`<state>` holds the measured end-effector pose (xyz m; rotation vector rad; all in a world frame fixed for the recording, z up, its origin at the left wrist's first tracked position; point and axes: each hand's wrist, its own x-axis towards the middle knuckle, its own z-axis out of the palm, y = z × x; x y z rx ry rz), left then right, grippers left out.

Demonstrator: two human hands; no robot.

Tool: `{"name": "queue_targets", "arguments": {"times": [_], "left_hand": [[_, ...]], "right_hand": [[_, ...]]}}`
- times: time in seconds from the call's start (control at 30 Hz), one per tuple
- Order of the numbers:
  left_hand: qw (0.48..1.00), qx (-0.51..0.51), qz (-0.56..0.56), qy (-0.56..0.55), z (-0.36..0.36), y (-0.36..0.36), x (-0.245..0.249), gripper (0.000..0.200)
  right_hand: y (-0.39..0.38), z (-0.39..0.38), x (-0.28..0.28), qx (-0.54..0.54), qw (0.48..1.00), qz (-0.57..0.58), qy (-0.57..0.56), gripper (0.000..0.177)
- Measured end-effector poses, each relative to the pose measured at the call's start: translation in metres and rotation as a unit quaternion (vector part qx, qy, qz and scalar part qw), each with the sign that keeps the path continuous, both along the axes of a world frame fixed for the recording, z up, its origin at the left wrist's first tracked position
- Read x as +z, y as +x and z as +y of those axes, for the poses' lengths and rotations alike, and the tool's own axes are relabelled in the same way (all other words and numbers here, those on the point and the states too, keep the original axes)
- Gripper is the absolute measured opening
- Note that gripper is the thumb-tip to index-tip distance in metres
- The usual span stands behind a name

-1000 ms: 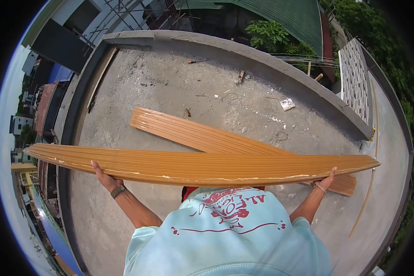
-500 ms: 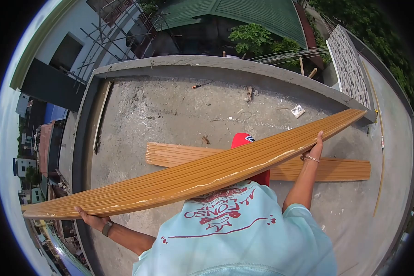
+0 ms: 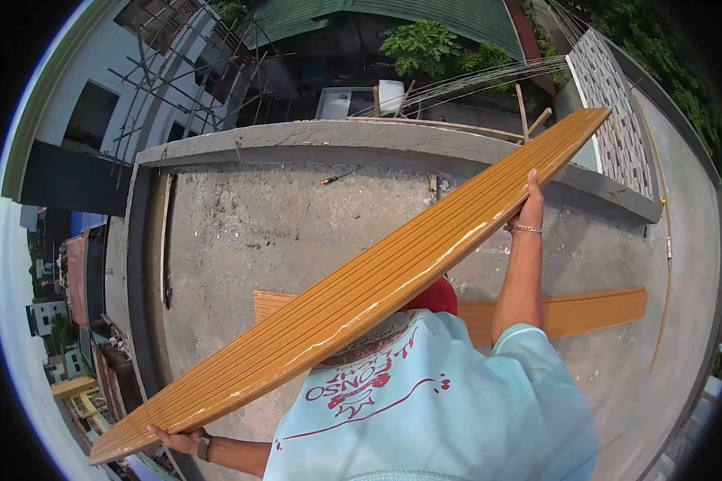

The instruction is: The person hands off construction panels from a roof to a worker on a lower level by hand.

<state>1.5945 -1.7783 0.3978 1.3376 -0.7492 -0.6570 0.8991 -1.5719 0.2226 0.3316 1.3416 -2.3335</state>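
Observation:
A long brown fluted panel [image 3: 361, 293] slants across the view, its right end high and its left end low. Chipped pale marks run along its near edge. My left hand [image 3: 183, 441], with a watch on the wrist, grips that edge close to the low end. Farther up, my right hand [image 3: 531, 207] is closed on the same edge, thumb over the grooves, a bracelet on the wrist. The fingers under the panel are hidden. Below it, more fluted paneling [image 3: 569, 313] lies on the concrete floor [image 3: 241, 240], partly covered by the held panel and my body.
A low concrete wall [image 3: 313, 138] bounds the floor at the back and left. Near it lies a tool with an orange handle [image 3: 329, 181]. A brick-patterned wall [image 3: 614, 112] stands at the right, near a long thin pole [image 3: 666, 264]. Bamboo scaffolding [image 3: 156, 72] rises beyond.
The panel has tilted more steeply: my right hand has gone up with its end, and my left hand has gone down. The view has shifted, showing more beyond the back wall.

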Motion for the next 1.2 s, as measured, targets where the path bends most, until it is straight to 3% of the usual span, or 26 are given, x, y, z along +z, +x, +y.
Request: {"name": "queue_targets", "arguments": {"times": [0.07, 0.1, 0.13, 0.17, 0.2, 0.23, 0.37, 0.47, 0.5, 0.53, 0.6, 0.9, 1.2], "left_hand": [[0.994, -0.09, 0.009, 0.067, -0.005, -0.019, 0.001, 0.064], [0.903, -0.403, 0.073, 0.13, 0.004, -0.013, 0.024, 0.063], [0.905, -0.397, 0.069, 0.133, -0.001, -0.02, 0.02, 0.063], [0.973, -0.202, 0.044, 0.106, -0.013, -0.03, 0.005, 0.062], [0.997, -0.001, 0.02, 0.072, -0.028, -0.05, 0.0, 0.062], [0.997, 0.055, 0.058, -0.002, -0.042, -0.069, -0.004, 0.056], [0.994, 0.103, 0.046, -0.007, -0.059, -0.142, 0.01, 0.057], [0.988, 0.151, 0.023, 0.034, -0.082, -0.15, 0.01, 0.058], [0.984, -0.101, -0.083, -0.121, -0.073, -0.105, -0.027, 0.059], [0.983, -0.105, -0.085, -0.122, -0.077, -0.113, -0.023, 0.059], [0.939, -0.312, -0.049, -0.134, -0.083, -0.137, -0.003, 0.062], [0.947, -0.303, -0.056, -0.093, -0.229, -0.167, 0.004, 0.062], [0.967, -0.239, -0.071, -0.044, -0.287, -0.222, 0.008, 0.062]], "right_hand": [[-0.039, -0.037, -0.002, 0.024, 0.999, 0.038, -0.015, 0.056], [-0.054, -0.048, -0.005, 0.031, 0.999, 0.035, -0.019, 0.055], [-0.065, -0.06, -0.008, 0.036, 0.999, 0.03, -0.018, 0.055], [-0.075, -0.075, -0.007, 0.052, 0.998, 0.021, -0.035, 0.055], [-0.085, -0.089, -0.006, 0.066, 0.996, 0.014, -0.052, 0.055], [-0.092, -0.105, -0.005, 0.06, 0.997, 0.011, -0.043, 0.056], [-0.114, -0.161, -0.027, 0.053, 0.999, 0.005, -0.005, 0.057], [-0.117, -0.207, -0.037, 0.059, 0.998, -0.009, 0.001, 0.055], [-0.115, -0.223, -0.036, 0.051, 0.998, -0.023, 0.019, 0.054], [-0.116, -0.24, -0.042, 0.046, 0.998, -0.025, 0.018, 0.054], [-0.115, -0.266, -0.055, 0.076, 0.995, -0.048, 0.046, 0.055], [-0.108, -0.4, -0.082, 0.064, 0.995, -0.04, 0.06, 0.063], [-0.115, -0.478, -0.094, 0.086, 0.99, -0.074, 0.087, 0.065]]}}
